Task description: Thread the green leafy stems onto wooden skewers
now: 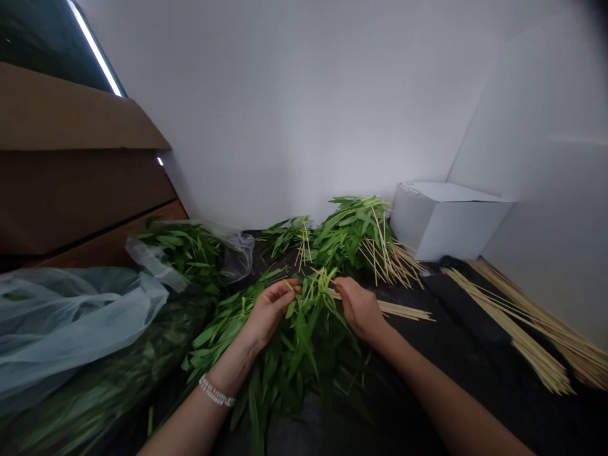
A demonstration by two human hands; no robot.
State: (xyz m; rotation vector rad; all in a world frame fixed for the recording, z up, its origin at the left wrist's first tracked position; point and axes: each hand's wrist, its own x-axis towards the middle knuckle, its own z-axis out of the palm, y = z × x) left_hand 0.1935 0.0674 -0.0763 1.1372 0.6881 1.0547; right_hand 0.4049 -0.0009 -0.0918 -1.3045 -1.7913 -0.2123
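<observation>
Two hands meet on a bunch of long green leaves, well to the left of the plain white cardboard box and nearer the camera. The left hand, with a white bead bracelet on its wrist, pinches the top of the bunch with bent fingers. The right hand is closed around the other side of the bunch, and a few thin pale wooden sticks poke out of it toward the box. Just left of the box lies a heap of green leaves on sticks. Farther left of the box, a clear plastic bag holds more green leaves, and a pale blue plastic bag lies over still more. Right of the box and nearer, long rows of loose wooden sticks lie along the wall's edge. A wide stretch of black cloth lies between those rows and the hands. Brown cardboard stands far left of the box.
</observation>
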